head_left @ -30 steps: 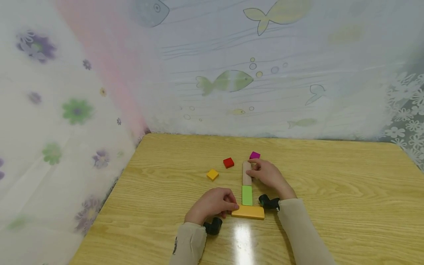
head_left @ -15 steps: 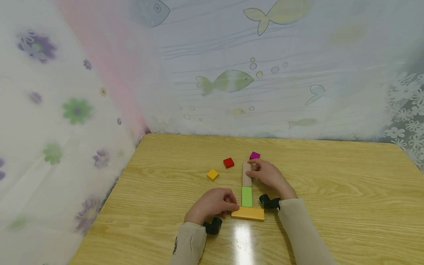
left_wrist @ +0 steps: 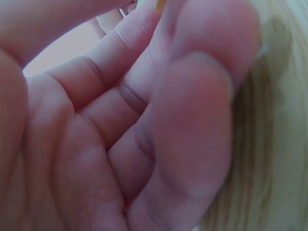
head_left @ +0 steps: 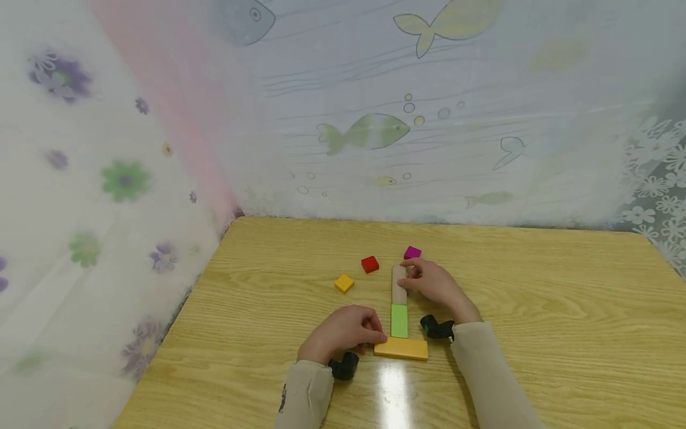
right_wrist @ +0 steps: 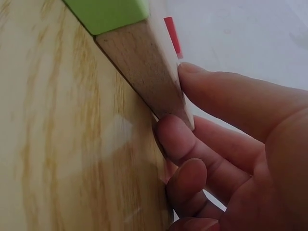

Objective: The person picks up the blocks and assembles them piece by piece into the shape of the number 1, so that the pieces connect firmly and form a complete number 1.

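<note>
Right hand (head_left: 435, 282) over table (head_left: 546, 292), fish-print backdrop (head_left: 445, 152)

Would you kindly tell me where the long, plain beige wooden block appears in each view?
Head: long, plain beige wooden block, right of centre, in the lower half.
Left wrist: not visible.
Right wrist: upper centre.
Landmark shared by head and right wrist: light-green rectangular block touching its end.

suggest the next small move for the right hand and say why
I'd probably have the right hand let go of the plain wooden block: its near end already butts against the green block, which appears to meet the orange bar, so the row looks straight and may need no holding.
</note>
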Demonstrator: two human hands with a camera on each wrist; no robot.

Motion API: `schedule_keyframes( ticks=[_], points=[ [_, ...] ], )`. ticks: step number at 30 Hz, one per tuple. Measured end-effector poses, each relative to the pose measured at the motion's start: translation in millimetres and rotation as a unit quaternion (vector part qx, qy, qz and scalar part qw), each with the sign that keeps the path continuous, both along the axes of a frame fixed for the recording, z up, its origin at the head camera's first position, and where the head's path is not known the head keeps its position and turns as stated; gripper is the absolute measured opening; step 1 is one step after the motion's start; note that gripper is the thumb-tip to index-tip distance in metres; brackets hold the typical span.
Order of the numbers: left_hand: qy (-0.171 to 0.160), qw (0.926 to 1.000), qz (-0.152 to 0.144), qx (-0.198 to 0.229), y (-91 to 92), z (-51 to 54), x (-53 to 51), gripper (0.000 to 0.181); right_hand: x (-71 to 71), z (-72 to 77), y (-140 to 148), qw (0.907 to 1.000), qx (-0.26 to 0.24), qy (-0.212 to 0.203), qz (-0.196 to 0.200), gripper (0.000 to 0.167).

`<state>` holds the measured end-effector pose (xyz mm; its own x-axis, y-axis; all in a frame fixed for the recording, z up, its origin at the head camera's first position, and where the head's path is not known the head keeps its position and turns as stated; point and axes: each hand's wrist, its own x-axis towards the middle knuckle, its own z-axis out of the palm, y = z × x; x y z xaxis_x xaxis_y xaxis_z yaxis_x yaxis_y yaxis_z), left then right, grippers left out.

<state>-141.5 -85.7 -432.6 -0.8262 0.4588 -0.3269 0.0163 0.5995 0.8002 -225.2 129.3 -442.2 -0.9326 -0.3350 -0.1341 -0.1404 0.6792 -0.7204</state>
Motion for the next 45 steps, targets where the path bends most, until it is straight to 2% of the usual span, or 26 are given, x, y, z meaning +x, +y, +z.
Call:
schedule_keyframes(
  ticks=[8,14,21,28,41,45],
  points=[
    [-0.001,1.0000,0.003,-0.007,-0.5,-1.2,0.1,0.015,-1.2,-2.8,2.1,1.0000,-0.001,-0.004,0.002,0.047],
    [-0.003,0.9999,0.010,-0.003,-0.1,-1.5,-0.1,0.014,-2.5,-2.0,9.1,0.9990,-0.044,-0.010,0.000,0.046],
    [-0.002,0.9999,0.013,-0.005,-0.2,-1.2,-0.1,0.015,-5.9,-2.9,19.4,0.9978,-0.052,0.011,-0.040,0.035],
    [-0.004,0.9999,0.012,-0.001,-0.4,-0.6,0.0,0.015,-4.6,-1.6,25.9,0.9963,-0.052,0.018,-0.065,0.033],
    [-0.001,1.0000,0.007,0.005,-1.2,-0.8,0.5,0.014,-6.8,-5.4,28.9,0.9917,-0.069,0.016,-0.108,0.043],
    [-0.001,1.0000,0.008,0.005,-2.3,-2.2,0.1,0.015,-8.5,-8.0,29.7,0.9909,-0.081,0.008,-0.107,0.047]
  ],
)
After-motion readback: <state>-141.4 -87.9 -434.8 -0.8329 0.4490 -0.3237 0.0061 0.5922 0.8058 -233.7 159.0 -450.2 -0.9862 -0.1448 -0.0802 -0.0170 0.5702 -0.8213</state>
